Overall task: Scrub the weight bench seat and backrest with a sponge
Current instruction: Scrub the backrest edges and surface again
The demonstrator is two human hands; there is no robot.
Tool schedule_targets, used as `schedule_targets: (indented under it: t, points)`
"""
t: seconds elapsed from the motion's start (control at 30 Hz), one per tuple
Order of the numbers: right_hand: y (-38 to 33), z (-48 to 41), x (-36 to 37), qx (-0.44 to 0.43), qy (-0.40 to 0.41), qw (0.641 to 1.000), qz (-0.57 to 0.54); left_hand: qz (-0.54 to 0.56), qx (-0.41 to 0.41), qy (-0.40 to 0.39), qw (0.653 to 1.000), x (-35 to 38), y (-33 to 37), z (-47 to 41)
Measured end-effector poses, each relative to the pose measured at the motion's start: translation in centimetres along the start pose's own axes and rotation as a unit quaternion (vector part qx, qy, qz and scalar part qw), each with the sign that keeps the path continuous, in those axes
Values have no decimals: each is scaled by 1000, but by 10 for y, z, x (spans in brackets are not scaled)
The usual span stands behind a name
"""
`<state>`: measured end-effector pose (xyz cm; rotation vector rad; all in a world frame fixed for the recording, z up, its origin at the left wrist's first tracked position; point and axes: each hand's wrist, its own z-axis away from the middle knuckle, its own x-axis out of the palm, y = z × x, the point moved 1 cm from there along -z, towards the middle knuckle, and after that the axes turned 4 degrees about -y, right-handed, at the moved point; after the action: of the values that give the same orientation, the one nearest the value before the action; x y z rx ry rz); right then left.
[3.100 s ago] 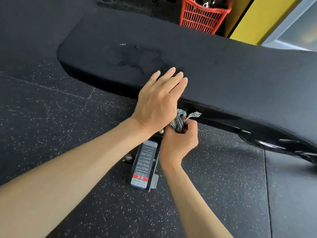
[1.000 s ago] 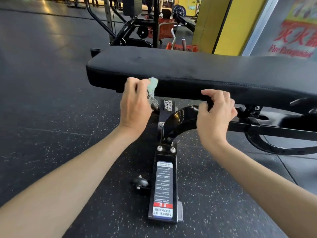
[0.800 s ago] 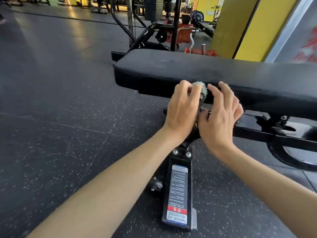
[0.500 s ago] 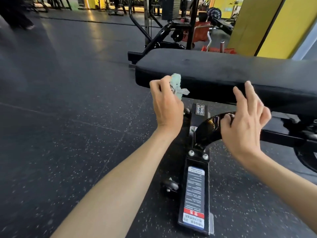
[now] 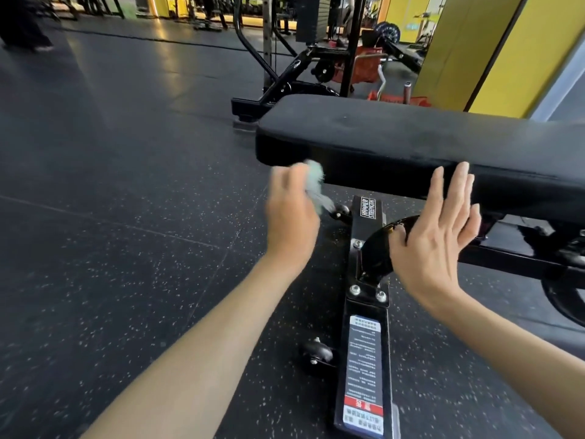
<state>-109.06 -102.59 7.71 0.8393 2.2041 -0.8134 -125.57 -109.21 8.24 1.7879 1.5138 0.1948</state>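
Observation:
The black padded weight bench (image 5: 395, 137) lies flat across the right half of the view, seen from low beside it. My left hand (image 5: 289, 213), blurred by motion, holds a pale green mesh sponge (image 5: 315, 185) just below the near left corner of the pad's side edge. My right hand (image 5: 443, 236) is held up in front of the pad's side edge, fingers straight and together, gripping nothing. Its palm side is hidden from me.
The bench's black steel base foot (image 5: 367, 327) with a label runs toward me on the speckled rubber floor, a small wheel (image 5: 316, 354) at its left. Gym racks (image 5: 316, 58) and a red basket (image 5: 368, 68) stand behind. A yellow wall (image 5: 506, 58) is at the back right.
The sponge passed from my right hand to my left, and my view dropped beside the bench. Since half a second ago the left hand shifted slightly lower with the sponge; the right hand's fingers straightened.

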Motion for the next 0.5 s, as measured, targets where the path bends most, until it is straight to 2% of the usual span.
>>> schedule_targets:
  t: [0.03, 0.07, 0.17, 0.2, 0.23, 0.33, 0.37, 0.4, 0.5]
  points:
    - [-1, 0, 3, 3, 3, 1000, -3, -5, 40, -16, 999, 5, 5, 9]
    - [-2, 1, 5, 3, 5, 1000, -5, 10, 33, 6, 999, 4, 6, 5]
    - [2, 2, 9, 2, 5, 1000, 3, 72, -136, 151, 976, -15, -7, -36]
    - [3, 2, 10, -1, 7, 1000, 6, 69, -160, 170, 970, -16, -9, -41]
    - [4, 2, 11, -4, 10, 1000, 9, 55, -142, 163, 975, -13, -6, -39]
    - [3, 1, 14, -5, 24, 1000, 19, 16, 31, 62, 997, 4, 13, -9]
    - [3, 1, 15, -5, 28, 999, 20, 17, 59, 54, 997, 6, 12, -6]
    - [3, 1, 15, -5, 29, 999, 20, 35, 39, 66, 996, 4, 7, -10]
    - [7, 1, 14, -8, 24, 999, 31, 84, -100, 158, 979, -6, -7, -33]
